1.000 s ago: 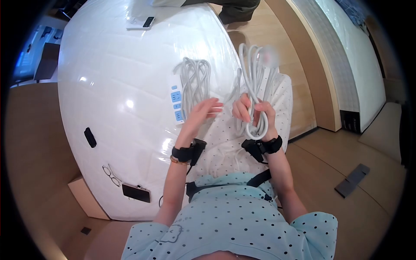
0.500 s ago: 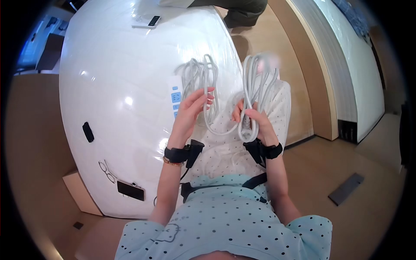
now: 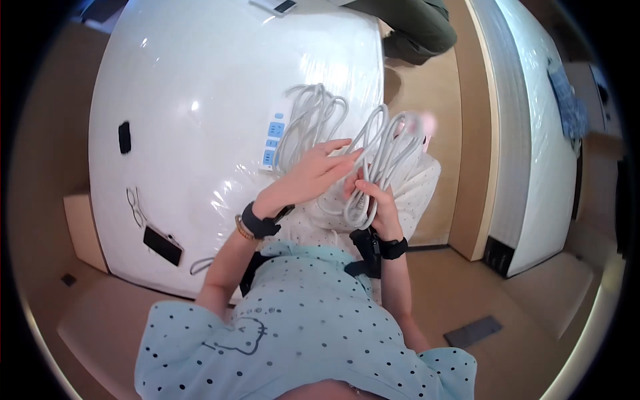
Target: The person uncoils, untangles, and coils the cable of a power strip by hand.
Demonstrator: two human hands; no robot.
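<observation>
Several loops of a light grey cable [image 3: 383, 157] are gathered in my right hand [image 3: 377, 203], whose fingers wrap round their lower end above my lap. My left hand [image 3: 317, 175] has its fingers stretched out, their tips beside the held loops; I cannot tell whether they touch. More loops of grey cable [image 3: 310, 117] lie on the plastic-covered mattress [image 3: 180, 140], beyond my left hand. Against their left side rests a white power strip [image 3: 272, 143] with blue sockets.
Glasses [image 3: 136, 207], a phone [image 3: 163, 245] and a small black object [image 3: 125, 137] lie at the mattress's left. A white device [image 3: 273, 7] is at the far edge. Another person's dark trouser leg [image 3: 420, 30] shows beyond. A grey strip [image 3: 473, 331] lies lower right.
The view has turned. My left hand has moved right, from the cable loops on the mattress to the bundle in my right hand. The loop it was handling now hangs with the bundle.
</observation>
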